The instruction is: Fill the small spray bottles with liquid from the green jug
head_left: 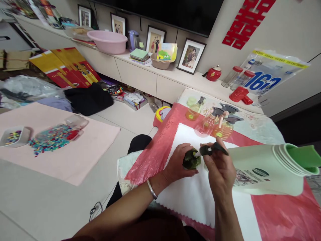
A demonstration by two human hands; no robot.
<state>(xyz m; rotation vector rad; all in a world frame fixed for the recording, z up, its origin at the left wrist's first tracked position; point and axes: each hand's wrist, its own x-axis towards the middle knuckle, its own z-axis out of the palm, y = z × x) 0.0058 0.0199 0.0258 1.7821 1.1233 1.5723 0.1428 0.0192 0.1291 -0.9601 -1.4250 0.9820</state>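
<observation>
My left hand (177,160) is wrapped round a small dark green bottle (192,161), its mouth facing up towards me. A black pump head (206,150) is pinched in the fingers of my right hand (222,170), just right of the bottle. Its pale tube (197,154) reaches to the bottle's mouth; the collar is apart from the neck. How far the tube goes in, I cannot tell. Both hands are over a white sheet (193,201) with a scalloped edge, on a red plastic cover (283,211).
Several clear spray bottles with grey trigger heads (193,111) stand behind my hands. A large pale green container (263,170) lies to the right. On the left, a pink sheet (82,157) bears scattered coloured pieces (51,139). A low cabinet (136,72) runs along the wall.
</observation>
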